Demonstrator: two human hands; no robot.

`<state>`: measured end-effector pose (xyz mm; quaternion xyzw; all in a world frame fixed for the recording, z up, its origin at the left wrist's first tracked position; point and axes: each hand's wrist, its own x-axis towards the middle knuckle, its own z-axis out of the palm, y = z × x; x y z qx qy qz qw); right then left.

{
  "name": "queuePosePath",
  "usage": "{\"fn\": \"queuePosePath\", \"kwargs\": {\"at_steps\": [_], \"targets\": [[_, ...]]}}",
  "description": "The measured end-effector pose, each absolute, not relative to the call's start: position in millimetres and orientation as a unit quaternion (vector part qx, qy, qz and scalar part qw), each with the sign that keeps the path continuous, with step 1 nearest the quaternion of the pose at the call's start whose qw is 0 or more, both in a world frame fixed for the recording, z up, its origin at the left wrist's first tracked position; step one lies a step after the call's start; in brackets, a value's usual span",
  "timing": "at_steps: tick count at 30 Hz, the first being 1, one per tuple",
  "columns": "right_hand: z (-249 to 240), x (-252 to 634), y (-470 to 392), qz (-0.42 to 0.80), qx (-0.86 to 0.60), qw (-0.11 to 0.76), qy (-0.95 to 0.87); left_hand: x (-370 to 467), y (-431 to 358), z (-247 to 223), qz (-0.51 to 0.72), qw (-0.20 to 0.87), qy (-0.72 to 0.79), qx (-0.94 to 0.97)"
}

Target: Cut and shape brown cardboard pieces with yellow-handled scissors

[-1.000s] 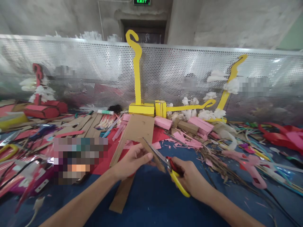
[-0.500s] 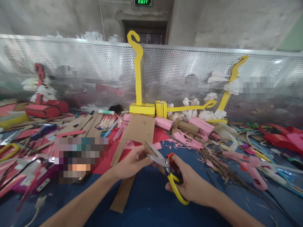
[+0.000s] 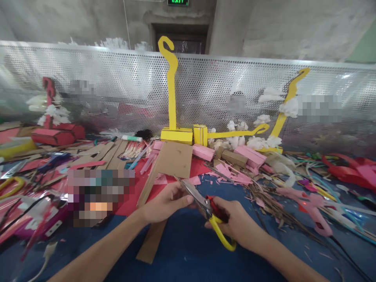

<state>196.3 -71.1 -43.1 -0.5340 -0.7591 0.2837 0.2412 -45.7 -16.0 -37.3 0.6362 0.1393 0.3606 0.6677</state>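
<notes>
My right hand (image 3: 235,221) grips scissors (image 3: 197,196) with yellow and red handles, their blades now brought together and pointing up and left. Close beside the blades, my left hand (image 3: 167,201) is closed, thumb against fingers, on a narrow cardboard strip that is mostly hidden behind the blades and fingers. Under my left forearm lies another brown cardboard strip (image 3: 151,244) on the blue table. Beyond the hands is a larger cardboard sheet (image 3: 176,158), partly over red sheet material (image 3: 123,199).
A yellow hook-topped cardboard piece (image 3: 172,90) stands against the perforated metal panel (image 3: 117,86). Pink cut scraps (image 3: 229,174) and pink boxes (image 3: 249,156) lie ahead. On the right rests a pink glue gun (image 3: 314,211) with its cord; cluttered scraps and a white cable plug (image 3: 50,250) are left.
The scissor blades have gone from open to closed across the strip, and the handles have drawn together. My left hand has barely moved.
</notes>
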Motion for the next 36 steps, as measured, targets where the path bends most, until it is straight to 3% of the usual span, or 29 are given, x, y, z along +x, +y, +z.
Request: {"fn": "queuePosePath", "kwargs": {"at_steps": [8,17,36], "targets": [[-40.8,195.2,-72.7,0.290,-0.538,0.273,-0.743,-46.3,-15.1,-41.9,0.364,0.659,0.169,0.636],[-28.9,193.1,-81.6,0.276,-0.509,0.248,-0.777,-49.3,-19.4,-33.9,0.358,0.629,0.192,0.662],[-38.9,196.9,-72.2,0.281,-0.540,0.255,-0.751,-45.7,-18.6,-32.8,0.347,0.655,0.143,0.656]]}}
